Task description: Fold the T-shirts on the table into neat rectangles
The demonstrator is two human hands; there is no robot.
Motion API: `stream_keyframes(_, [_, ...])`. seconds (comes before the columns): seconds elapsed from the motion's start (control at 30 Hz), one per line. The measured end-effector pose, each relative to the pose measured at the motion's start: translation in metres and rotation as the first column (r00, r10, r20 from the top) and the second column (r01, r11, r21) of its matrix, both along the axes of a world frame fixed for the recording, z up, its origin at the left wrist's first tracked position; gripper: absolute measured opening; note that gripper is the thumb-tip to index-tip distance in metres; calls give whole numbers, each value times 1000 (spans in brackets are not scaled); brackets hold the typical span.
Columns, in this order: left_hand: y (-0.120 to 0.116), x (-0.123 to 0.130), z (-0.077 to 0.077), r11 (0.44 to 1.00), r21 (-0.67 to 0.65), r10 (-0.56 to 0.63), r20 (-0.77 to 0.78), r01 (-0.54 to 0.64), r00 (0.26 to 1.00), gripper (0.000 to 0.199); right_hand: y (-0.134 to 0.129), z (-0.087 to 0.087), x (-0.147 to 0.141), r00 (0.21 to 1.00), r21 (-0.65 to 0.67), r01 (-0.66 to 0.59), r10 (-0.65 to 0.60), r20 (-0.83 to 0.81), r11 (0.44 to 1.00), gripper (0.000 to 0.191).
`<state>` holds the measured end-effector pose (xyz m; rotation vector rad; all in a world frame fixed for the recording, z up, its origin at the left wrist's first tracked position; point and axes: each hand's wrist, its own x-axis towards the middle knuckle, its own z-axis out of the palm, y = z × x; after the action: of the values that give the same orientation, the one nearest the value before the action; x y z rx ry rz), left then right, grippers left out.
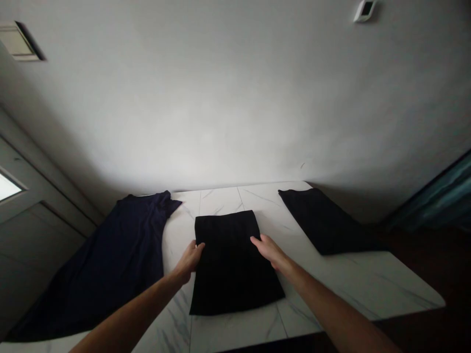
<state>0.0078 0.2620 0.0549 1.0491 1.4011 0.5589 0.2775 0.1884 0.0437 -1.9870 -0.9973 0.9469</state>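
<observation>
While both bare forearms reach in from the bottom of the view, the person's left hand (188, 262) and right hand (270, 251) sit at opposite sides of a flat black fabric garment (231, 269), folded into a tidy, slightly tapering rectangle. This garment lies squarely in the middle of a white marble-patterned tabletop (221, 201), with grey veins running across the stone. The left hand's fingers meet the garment's left edge, but whether the thumb pinches the cloth from beneath cannot be told from this view. The right hand rests on the upper right part of the black cloth, its fingers lying open and nearly flat, with no clamp on the fabric. The two hands stay apart, with the width of the folded garment between them. To the left, a rumpled navy-blue fabric garment (110, 260) spreads across the table and spills past its edge. Toward the far right corner, a dark, nearly black fabric garment (324, 223) lies flat at an angle, well apart from the folded one. Behind the table rises a plain white wall (235, 98), with a small white wall-mounted device (365, 10) near the top of the view.
</observation>
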Motion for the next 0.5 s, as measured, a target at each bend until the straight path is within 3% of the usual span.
stream_keyframes(0.1, [-2,2,6,1000,-9,-3,109,4,994,29,6,-5,0,992,59,-39,32,125,997,29])
stream_keyframes(0.2, [-14,10,21,998,-63,29,282,-12,959,30,0,-3,2,995,149,-67,55,89,987,32])
stream_keyframes(0.37, [-48,36,62,990,-132,23,472,45,881,48,-40,18,18,946,268,-64,144,-291,961,38])
stream_keyframes(0.5, [-70,75,85,963,-201,-40,550,178,834,58,-81,40,50,848,233,34,95,-521,972,48])
